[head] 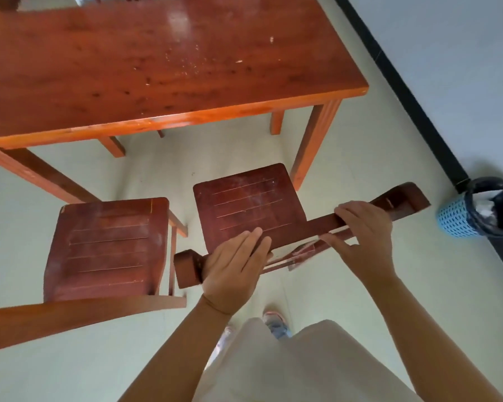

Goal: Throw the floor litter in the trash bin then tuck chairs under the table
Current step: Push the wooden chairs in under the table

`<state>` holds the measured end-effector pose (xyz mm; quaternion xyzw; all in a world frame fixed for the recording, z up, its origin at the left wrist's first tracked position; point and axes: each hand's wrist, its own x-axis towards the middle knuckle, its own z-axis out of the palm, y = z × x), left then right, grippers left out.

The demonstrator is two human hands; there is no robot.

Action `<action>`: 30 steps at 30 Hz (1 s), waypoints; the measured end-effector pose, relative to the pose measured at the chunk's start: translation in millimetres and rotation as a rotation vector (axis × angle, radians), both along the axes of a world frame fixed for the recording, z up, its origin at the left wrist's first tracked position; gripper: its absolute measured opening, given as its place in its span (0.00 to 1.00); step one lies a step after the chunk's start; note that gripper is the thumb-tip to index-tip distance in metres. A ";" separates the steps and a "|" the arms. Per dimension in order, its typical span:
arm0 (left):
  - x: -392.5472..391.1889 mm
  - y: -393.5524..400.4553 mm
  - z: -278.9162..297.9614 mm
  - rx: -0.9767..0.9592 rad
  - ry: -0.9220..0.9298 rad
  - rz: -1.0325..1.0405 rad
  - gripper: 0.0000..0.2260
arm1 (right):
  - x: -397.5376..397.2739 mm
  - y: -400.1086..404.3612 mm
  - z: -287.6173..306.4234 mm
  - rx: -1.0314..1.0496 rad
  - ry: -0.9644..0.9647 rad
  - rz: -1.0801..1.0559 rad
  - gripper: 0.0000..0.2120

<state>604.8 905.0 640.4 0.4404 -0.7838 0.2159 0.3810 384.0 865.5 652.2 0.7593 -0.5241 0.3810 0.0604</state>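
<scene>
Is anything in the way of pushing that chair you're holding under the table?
Nothing visible blocks it. The dark wooden chair faces bare floor under the reddish wooden table, between the table leg and the second chair.

Both bare forearms reach forward and down. The left hand (235, 264) lies palm-down with fingers curled over a dark red wooden chair-back rail (308, 227); the right hand (363, 233) clasps it farther along.

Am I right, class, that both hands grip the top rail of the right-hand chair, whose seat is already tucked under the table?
Not quite. The head view shows the left hand and right hand on the top rail of the right-hand chair, but its seat is not yet under the table; it stands clear of the table's edge.
</scene>
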 end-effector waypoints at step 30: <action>49.8 -140.8 -37.4 -0.052 0.037 0.262 0.17 | 60.9 -110.0 -27.5 -0.168 0.024 -0.284 0.20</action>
